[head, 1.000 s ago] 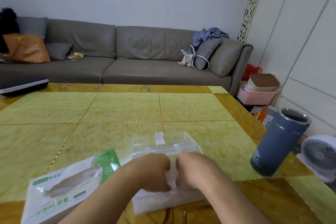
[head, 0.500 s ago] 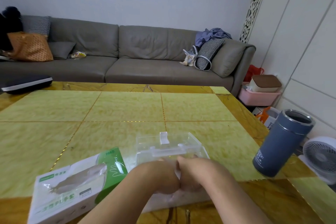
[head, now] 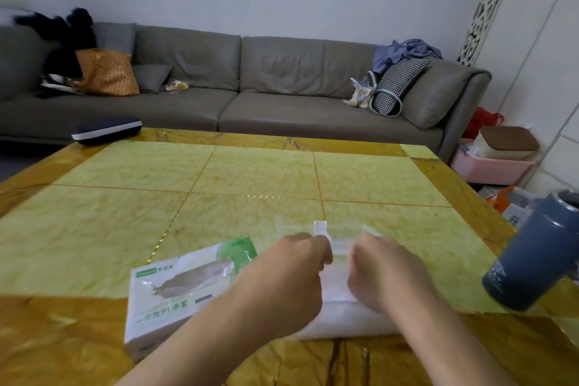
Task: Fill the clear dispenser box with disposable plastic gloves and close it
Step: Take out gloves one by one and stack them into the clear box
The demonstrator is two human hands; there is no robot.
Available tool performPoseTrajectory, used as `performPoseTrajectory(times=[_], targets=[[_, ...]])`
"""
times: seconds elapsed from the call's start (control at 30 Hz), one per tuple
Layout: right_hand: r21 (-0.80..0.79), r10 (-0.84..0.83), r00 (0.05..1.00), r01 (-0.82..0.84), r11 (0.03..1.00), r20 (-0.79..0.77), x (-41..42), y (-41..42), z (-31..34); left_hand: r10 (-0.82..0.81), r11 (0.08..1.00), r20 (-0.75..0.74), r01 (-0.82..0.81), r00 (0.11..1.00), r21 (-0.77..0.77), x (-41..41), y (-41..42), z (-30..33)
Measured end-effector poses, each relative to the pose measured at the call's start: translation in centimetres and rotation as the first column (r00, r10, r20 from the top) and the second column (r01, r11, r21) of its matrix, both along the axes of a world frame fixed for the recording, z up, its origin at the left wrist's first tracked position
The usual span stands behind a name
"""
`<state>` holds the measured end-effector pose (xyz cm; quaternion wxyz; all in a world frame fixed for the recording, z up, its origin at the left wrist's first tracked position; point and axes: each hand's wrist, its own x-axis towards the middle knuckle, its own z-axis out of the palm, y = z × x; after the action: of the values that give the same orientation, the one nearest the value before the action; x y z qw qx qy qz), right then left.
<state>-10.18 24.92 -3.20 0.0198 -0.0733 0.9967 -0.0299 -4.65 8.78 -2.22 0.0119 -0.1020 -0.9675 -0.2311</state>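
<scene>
I see my left hand (head: 289, 273) and right hand (head: 380, 273) curled side by side on the clear rectangular plastic dispenser box (head: 336, 247), gripping a white stack of thin plastic gloves (head: 336, 282) in it. It sits near the front edge of the yellow-tiled table (head: 250, 185), between the green-and-white cardboard glove carton (head: 175, 288) and a blue-grey metal tumbler (head: 535, 251).

On my bench (head: 250, 178) I count one clear dispenser box (head: 341, 236), one green-and-white glove carton (head: 175, 288) to its left, one stack of plastic gloves (head: 341, 320) near me, one blue tumbler (head: 535, 254) at the right, and one dark case (head: 106, 130) far left.
</scene>
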Motion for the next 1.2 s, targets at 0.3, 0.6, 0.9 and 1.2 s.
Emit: performPoseTrajectory(times=[0.3, 0.6, 0.9, 1.2], targets=[[-0.166, 0.396, 0.842, -0.478, 0.862, -0.368, 4.8, -6.0, -0.5, 0.404, 0.893, 0.036, -0.386, 0.914, -0.231, 1.8, -13.3, -1.9], [-0.042, 0.602, 0.788, -0.611, 0.791, -0.125, 7.5, -11.7, -5.5, 0.491, 0.798, 0.043, -0.429, 0.870, -0.423, 0.4, -12.5, -4.4], [0.005, 0.577, 0.814, -0.578, 0.816, -0.073, 7.8, -12.0, -4.6, 0.450, 0.860, 0.033, -0.424, 0.892, -0.283, 0.3, -12.6, -3.9], [0.000, 0.614, 0.785, -0.616, 0.788, -0.081, 7.9, -11.8, -3.8, 0.366, 0.930, 0.076, -0.362, 0.927, -0.069, 0.9, -14.1, -3.3]])
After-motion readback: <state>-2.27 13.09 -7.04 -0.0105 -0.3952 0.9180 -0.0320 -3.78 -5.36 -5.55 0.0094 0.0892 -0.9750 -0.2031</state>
